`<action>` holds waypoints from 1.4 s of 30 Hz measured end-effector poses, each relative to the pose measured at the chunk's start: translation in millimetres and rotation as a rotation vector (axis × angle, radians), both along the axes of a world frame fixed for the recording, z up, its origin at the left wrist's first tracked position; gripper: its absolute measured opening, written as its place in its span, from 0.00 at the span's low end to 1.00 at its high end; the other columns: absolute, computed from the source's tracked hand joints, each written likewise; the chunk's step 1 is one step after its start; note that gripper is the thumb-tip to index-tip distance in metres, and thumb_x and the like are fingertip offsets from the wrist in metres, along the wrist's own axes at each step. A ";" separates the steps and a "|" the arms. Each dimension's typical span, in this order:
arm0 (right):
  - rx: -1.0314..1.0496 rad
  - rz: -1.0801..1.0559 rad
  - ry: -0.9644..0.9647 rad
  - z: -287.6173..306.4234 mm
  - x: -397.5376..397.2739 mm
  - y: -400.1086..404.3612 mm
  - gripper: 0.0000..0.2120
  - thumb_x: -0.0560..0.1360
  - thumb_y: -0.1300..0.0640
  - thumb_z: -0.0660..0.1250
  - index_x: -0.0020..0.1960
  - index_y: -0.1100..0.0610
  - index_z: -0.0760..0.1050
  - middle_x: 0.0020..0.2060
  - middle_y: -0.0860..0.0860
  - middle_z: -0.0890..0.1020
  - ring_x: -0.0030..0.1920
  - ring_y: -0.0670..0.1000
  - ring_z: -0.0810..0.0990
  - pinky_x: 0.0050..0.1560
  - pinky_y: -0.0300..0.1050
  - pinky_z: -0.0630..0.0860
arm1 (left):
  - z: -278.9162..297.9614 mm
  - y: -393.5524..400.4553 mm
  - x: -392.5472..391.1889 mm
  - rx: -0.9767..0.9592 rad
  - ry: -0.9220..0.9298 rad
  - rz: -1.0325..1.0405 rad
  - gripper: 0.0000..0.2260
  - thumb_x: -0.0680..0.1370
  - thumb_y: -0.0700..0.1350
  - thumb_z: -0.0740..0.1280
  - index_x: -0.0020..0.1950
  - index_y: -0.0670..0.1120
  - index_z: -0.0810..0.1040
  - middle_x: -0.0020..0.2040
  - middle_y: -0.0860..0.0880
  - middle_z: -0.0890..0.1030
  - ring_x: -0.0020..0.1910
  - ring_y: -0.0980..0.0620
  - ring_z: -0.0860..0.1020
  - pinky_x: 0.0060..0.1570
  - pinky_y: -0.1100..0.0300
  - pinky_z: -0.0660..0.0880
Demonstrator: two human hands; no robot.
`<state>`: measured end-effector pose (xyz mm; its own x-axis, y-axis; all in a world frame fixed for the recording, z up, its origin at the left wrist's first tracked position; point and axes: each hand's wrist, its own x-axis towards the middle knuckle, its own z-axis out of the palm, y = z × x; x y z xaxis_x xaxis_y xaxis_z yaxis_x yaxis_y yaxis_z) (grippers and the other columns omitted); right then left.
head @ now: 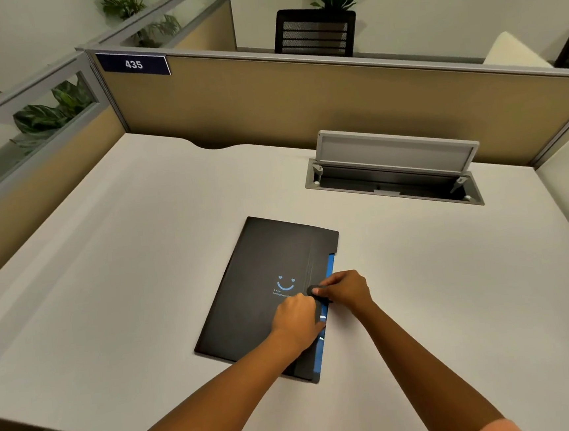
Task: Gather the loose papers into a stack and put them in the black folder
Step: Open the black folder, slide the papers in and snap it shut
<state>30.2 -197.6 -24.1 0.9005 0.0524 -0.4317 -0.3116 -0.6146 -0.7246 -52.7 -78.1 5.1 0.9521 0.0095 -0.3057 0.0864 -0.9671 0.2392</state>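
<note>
The black folder [255, 286] lies closed and flat on the white desk [125, 263], angled, with a blue smiley print on its cover and a blue strip along its right edge. My left hand [297, 315] rests on the folder's right part, fingers curled at the flap. My right hand [346, 289] pinches the small dark round clasp at the flap's edge. No loose papers are in sight anywhere on the desk.
An open grey cable hatch [396, 171] with its lid raised sits in the desk at the back right. Tan cubicle partitions [300, 100] close off the back and left. A black chair [315, 34] and plants stand behind them.
</note>
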 end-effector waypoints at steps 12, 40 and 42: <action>-0.453 0.074 0.231 19.5 25.1 13.3 0.31 0.62 0.37 0.78 0.53 0.59 0.77 0.43 0.52 0.79 0.42 0.50 0.78 0.41 0.41 0.72 | 8.6 13.0 13.3 -0.074 0.041 0.001 0.19 0.73 0.58 0.72 0.37 0.46 0.69 0.38 0.45 0.77 0.43 0.46 0.81 0.37 0.58 0.74; -0.565 0.094 0.123 18.9 19.2 25.9 0.24 0.68 0.44 0.77 0.55 0.57 0.74 0.41 0.51 0.75 0.41 0.50 0.76 0.39 0.40 0.70 | 7.5 19.0 21.6 -0.073 0.085 -0.037 0.18 0.74 0.50 0.72 0.30 0.49 0.67 0.28 0.51 0.69 0.27 0.55 0.69 0.32 0.61 0.71; -0.557 0.087 0.096 20.9 15.1 27.2 0.24 0.68 0.43 0.77 0.53 0.57 0.74 0.40 0.51 0.74 0.40 0.49 0.75 0.38 0.40 0.69 | 10.8 19.4 20.9 -0.078 0.079 -0.037 0.18 0.74 0.49 0.72 0.30 0.49 0.67 0.28 0.51 0.70 0.27 0.55 0.69 0.31 0.61 0.71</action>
<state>45.3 -170.4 -3.2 0.8583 -0.1346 -0.4952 -0.2917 -0.9219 -0.2549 -31.8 -58.7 15.9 0.9241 -0.0524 -0.3785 0.0724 -0.9487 0.3079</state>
